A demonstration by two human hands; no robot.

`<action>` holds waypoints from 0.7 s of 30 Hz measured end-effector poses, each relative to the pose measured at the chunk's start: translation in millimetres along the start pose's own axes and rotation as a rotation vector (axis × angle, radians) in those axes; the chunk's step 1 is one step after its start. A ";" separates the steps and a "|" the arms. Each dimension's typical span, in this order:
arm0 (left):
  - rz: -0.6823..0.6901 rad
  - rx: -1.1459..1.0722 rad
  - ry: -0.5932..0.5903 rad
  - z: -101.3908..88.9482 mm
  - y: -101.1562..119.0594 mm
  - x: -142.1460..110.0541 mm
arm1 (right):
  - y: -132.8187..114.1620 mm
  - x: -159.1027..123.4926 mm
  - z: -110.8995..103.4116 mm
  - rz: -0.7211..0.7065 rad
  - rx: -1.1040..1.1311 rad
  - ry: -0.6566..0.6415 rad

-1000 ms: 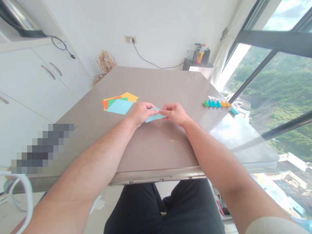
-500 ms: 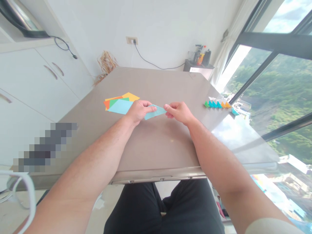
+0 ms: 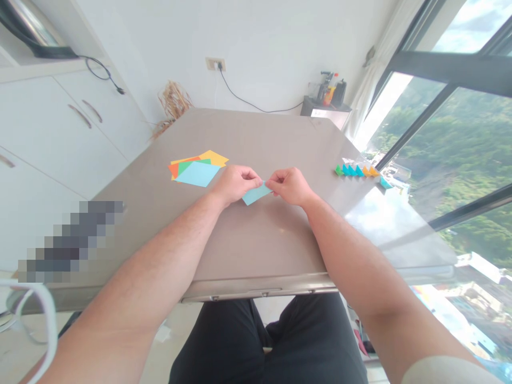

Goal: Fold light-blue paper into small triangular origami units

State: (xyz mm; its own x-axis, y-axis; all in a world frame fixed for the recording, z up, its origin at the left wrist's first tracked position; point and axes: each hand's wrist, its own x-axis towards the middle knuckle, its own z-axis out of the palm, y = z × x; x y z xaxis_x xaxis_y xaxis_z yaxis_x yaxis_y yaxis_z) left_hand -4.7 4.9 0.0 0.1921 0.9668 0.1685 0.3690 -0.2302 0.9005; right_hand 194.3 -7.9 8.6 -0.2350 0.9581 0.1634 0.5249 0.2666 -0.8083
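A folded piece of light blue paper is between my two hands, just above or on the table; I cannot tell which. My left hand pinches its upper edge between thumb and fingers. Close beside it, my right hand pinches the paper's right end, and the two thumbs nearly meet. Left of my left hand lies a fanned stack of coloured paper, with a light blue sheet on top and green, orange and yellow sheets showing behind it.
On the table, a row of small folded paper pieces in green, blue and orange stands at the right, with a light blue one nearby. A blurred dark object lies at the left edge. Windows flank the right side.
My left hand has moved right, closer to my right hand, and both now pinch along the upper edge. The paper has turned, its lower corner now nearer to me.
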 end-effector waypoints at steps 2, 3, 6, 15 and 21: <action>0.001 0.008 0.062 2.0 0.9 0.2 | -2.6 0.1 1.9 0.007 0.017 -0.011; -0.002 0.008 0.091 2.6 0.5 0.7 | -4.1 0.2 2.8 0.012 0.027 -0.012; -0.022 0.003 0.122 2.0 -3.5 3.4 | -7.9 0.0 3.6 0.017 0.048 -0.010; -0.026 -0.055 -0.008 -0.4 -5.1 3.4 | -5.7 -2.2 -2.4 0.068 0.072 -0.040; -0.037 -0.012 0.052 4.6 2.6 0.4 | -8.8 -0.8 3.2 0.071 0.092 -0.052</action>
State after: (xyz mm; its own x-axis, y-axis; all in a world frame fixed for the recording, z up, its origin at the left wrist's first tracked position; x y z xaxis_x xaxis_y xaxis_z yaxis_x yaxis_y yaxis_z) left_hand 0.5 4.3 0.6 0.1306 0.9792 0.1554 0.3644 -0.1932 0.9110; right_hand 187.2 -11.3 13.8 -0.2431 0.9670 0.0765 0.4649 0.1854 -0.8657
